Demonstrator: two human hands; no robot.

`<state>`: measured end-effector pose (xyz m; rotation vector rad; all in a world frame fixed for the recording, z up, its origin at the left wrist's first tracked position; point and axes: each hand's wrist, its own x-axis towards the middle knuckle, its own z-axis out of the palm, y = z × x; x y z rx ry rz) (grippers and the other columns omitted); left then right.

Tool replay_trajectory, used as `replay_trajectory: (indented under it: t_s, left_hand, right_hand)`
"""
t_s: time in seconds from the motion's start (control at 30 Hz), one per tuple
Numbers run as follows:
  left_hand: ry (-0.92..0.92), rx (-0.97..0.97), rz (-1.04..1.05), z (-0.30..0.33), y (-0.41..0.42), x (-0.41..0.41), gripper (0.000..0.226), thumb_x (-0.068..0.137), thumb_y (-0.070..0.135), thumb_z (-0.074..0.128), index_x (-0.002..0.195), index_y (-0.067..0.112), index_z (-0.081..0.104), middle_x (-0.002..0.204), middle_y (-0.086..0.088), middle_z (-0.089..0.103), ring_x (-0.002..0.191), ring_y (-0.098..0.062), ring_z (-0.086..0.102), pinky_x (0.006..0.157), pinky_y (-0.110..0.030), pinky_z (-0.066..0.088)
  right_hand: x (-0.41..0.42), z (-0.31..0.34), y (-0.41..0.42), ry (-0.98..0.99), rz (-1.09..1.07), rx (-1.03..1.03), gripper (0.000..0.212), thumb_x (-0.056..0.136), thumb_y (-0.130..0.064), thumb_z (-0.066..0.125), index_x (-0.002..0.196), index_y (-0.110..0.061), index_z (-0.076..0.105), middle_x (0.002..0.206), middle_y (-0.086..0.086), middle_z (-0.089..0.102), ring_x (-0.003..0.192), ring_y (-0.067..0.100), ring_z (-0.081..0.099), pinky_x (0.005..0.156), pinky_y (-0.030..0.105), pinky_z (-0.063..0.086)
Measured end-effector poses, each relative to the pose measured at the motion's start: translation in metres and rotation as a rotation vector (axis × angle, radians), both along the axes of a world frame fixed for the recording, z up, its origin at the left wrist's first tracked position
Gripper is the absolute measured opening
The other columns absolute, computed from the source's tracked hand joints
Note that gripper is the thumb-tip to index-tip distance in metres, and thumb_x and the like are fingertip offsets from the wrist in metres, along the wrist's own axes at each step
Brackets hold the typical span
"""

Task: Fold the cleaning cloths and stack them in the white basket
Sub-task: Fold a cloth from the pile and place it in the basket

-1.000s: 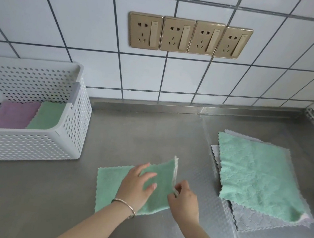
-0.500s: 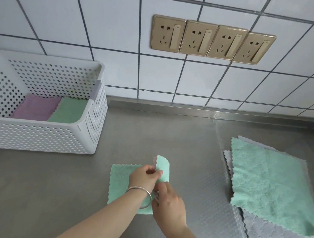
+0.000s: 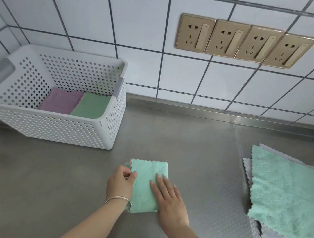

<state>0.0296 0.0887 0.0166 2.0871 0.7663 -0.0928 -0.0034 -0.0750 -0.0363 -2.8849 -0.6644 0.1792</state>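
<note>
The folded green cloth (image 3: pixel 148 185) lies on the steel bench (image 3: pixel 197 151) at about 6 o'clock in the head view, narrow and upright in shape, so that the fold can be squared off before it is carried away. The right hand (image 3: pixel 169 200) lies flat on it with straight fingers, holding nothing and pressing the layers down, seemingly to set the crease. The left hand (image 3: pixel 120 182) pinches the scalloped edge at the cloth's 9 o'clock side, apparently to line up the loose layers; a pale pink edge seems to peek out there, though it is too small to be sure. The white basket (image 3: pixel 55 126) stands at 10 o'clock against the tiled wall, with a purple folded cloth (image 3: pixel 62 101) and a green folded cloth (image 3: pixel 92 106) side by side inside. A pile of unfolded cloths (image 3: pixel 286 198), green on top of grey, waits at 3 o'clock. Half a second ago the right flap stood up between both hands mid-fold; now it is laid over and the cloth is half as wide.
</note>
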Motion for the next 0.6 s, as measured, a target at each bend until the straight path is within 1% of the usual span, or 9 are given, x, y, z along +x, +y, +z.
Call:
replay_trajectory:
  t_s: [0.07,0.17,0.23,0.3,0.37,0.43,0.5,0.53,0.6]
  left_hand:
    - [0.008,-0.022,0.052,-0.004,0.006,-0.002,0.013,0.082,0.019,0.066,0.084,0.014,0.054,0.079,0.003,0.060,0.077,-0.019,0.056,0.070,-0.022,0.035]
    - [0.017,-0.050,0.088,-0.010,0.013,-0.001,0.016,0.082,0.016,0.066,0.087,0.015,0.052,0.076,0.005,0.060,0.075,-0.018,0.055,0.069,-0.021,0.034]
    - [0.021,-0.049,0.080,-0.014,0.016,-0.001,0.017,0.082,0.015,0.066,0.088,0.017,0.051,0.076,0.007,0.059,0.074,-0.017,0.054,0.069,-0.020,0.034]
    - [0.018,-0.049,0.086,-0.018,0.017,-0.001,0.018,0.081,0.015,0.067,0.089,0.019,0.051,0.079,0.005,0.061,0.074,-0.016,0.054,0.070,-0.021,0.035]
    - [0.019,-0.046,0.097,-0.023,0.017,-0.002,0.019,0.081,0.016,0.067,0.089,0.021,0.051,0.083,0.002,0.065,0.074,-0.017,0.055,0.070,-0.021,0.036]
    - [0.014,-0.034,0.104,-0.027,0.019,-0.001,0.020,0.080,0.018,0.068,0.089,0.022,0.051,0.087,0.001,0.069,0.075,-0.017,0.056,0.071,-0.022,0.039]
    - [0.040,0.001,0.096,-0.030,0.021,0.001,0.020,0.080,0.023,0.068,0.089,0.025,0.051,0.087,0.004,0.070,0.077,-0.019,0.059,0.071,-0.024,0.042]
    - [0.068,0.035,0.080,-0.031,0.022,0.002,0.020,0.080,0.027,0.068,0.088,0.027,0.050,0.087,0.008,0.069,0.080,-0.020,0.061,0.071,-0.025,0.043]
    - [0.105,0.122,0.038,-0.034,0.023,0.002,0.022,0.079,0.032,0.068,0.092,0.028,0.051,0.089,0.012,0.067,0.086,-0.021,0.062,0.071,-0.027,0.044]
  right_hand:
    - [0.000,-0.004,0.002,-0.022,0.010,0.007,0.106,0.036,-0.015,0.081,0.134,-0.022,0.042,0.140,0.000,0.049,0.129,0.018,0.034,0.101,0.039,0.026]
    - [0.000,-0.007,0.003,-0.057,0.031,0.016,0.111,0.032,-0.015,0.082,0.135,-0.021,0.040,0.138,0.000,0.051,0.129,0.018,0.035,0.102,0.038,0.042]
    - [0.001,-0.007,0.004,-0.059,0.037,0.007,0.123,0.034,-0.015,0.081,0.145,-0.020,0.028,0.138,0.001,0.051,0.129,0.019,0.034,0.095,0.039,0.046]
    - [0.001,-0.006,0.003,-0.051,0.043,0.002,0.128,0.039,-0.015,0.079,0.149,-0.018,0.014,0.140,0.001,0.048,0.130,0.019,0.034,0.095,0.040,0.044]
    - [-0.001,-0.005,0.004,-0.012,0.058,-0.001,0.106,0.049,-0.016,0.071,0.145,-0.020,0.028,0.140,0.000,0.047,0.129,0.020,0.034,0.094,0.040,0.046]
    - [-0.002,-0.007,0.004,0.018,0.051,0.006,0.071,0.063,-0.016,0.045,0.134,-0.020,0.040,0.139,0.000,0.049,0.129,0.019,0.035,0.094,0.038,0.049]
    - [-0.004,-0.007,0.003,0.050,0.032,-0.023,0.068,0.065,-0.016,0.029,0.131,-0.020,0.042,0.136,0.001,0.053,0.129,0.019,0.035,0.104,0.035,0.041]
    - [-0.006,-0.004,0.001,0.045,0.034,-0.025,0.066,0.066,-0.020,0.030,0.130,-0.020,0.044,0.136,0.001,0.054,0.129,0.018,0.037,0.109,0.035,0.032]
    - [-0.008,0.005,-0.004,0.042,0.058,-0.005,0.061,0.068,-0.030,0.038,0.126,-0.023,0.054,0.133,0.000,0.056,0.126,0.017,0.047,0.106,0.034,0.024]
